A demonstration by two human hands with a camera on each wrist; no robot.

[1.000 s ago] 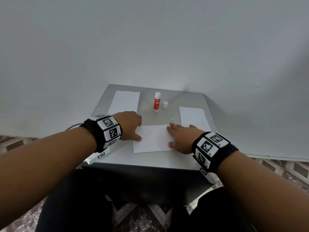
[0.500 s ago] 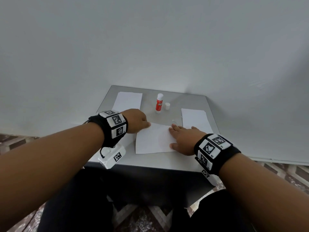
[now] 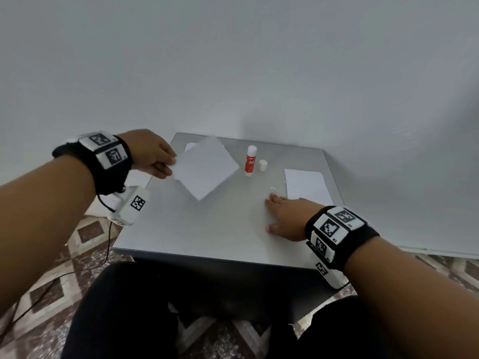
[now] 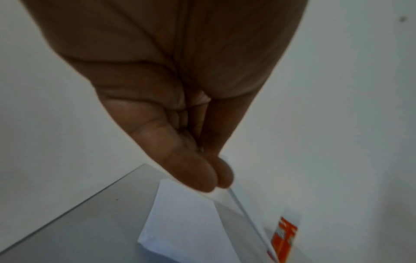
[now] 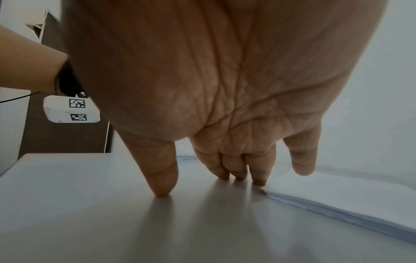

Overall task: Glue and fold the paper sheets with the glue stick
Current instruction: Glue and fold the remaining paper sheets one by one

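Left hand pinches a paper sheet off the table; right hand lies flat, fingers straight, stack just beyond its fingertips.

White sheet lifted, tilted; glue stick upright, uncapped.

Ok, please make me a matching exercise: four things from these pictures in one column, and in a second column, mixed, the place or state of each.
Things:
1. glue stick
2. white cap
3. paper sheet
4. right hand

Places or states:
A. pinched at one edge by the left hand, lifted off the table
B. fingertips down on the table, beside the paper stack
C. stands upright, uncapped
D. off the stick, standing just to its right

Pairs: 1-C, 2-D, 3-A, 4-B
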